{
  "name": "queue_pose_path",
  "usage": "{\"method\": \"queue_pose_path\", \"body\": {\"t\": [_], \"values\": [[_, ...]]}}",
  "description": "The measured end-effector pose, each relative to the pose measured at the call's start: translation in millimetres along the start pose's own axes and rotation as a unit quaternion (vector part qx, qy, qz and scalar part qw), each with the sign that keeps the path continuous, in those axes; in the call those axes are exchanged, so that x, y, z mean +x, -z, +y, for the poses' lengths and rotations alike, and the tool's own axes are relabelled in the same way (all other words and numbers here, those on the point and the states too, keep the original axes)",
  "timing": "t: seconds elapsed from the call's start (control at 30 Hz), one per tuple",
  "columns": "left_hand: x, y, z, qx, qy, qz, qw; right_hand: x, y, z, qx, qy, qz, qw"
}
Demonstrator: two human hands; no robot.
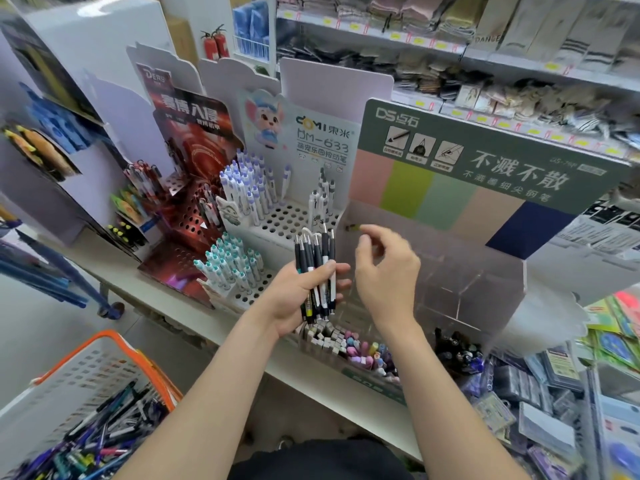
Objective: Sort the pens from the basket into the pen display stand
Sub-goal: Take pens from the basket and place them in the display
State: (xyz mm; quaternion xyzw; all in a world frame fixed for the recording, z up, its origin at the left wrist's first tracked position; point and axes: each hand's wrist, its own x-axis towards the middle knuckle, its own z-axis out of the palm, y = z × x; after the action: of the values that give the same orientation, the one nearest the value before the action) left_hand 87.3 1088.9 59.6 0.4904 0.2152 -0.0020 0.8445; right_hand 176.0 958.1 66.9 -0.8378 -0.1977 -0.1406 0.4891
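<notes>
Left hand fingers clamp a bundle of dark-barrelled click pens. Right hand fingers are loosely apart, empty. At 11 o'clock stands the white perforated pen display stand; draw one pen, seat it upright per hole. The orange-rimmed white plastic basket lies at 7 o'clock.

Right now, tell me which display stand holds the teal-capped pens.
The low white stand nearest the left hand, front row; the stand behind it holds purple-capped pens.
</notes>
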Motion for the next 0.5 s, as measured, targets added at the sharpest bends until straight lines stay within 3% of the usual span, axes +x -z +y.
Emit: {"method": "queue_pose_path", "body": {"t": [0.07, 0.13, 0.3, 0.37, 0.5], "values": [[1, -6, 3, 0.000, -0.002, -0.036, 0.999, -6, 2, -4, 0.077, -0.099, -0.093, 0.988], [3, -14, 5, 0.010, -0.005, -0.062, 0.998, -5, 7, -3, 0.121, -0.154, -0.125, 0.973], [10, -32, 5, -0.007, -0.006, -0.067, 0.998, 17, 31, -6, 0.131, -0.144, -0.130, 0.972], [15, -39, 1, -0.050, -0.002, -0.051, 0.997, 27, 42, -8, 0.170, -0.135, -0.070, 0.974], [25, -44, -8, -0.103, 0.005, 0.006, 0.995, 42, 65, -5, 0.193, -0.049, 0.131, 0.971]]}}
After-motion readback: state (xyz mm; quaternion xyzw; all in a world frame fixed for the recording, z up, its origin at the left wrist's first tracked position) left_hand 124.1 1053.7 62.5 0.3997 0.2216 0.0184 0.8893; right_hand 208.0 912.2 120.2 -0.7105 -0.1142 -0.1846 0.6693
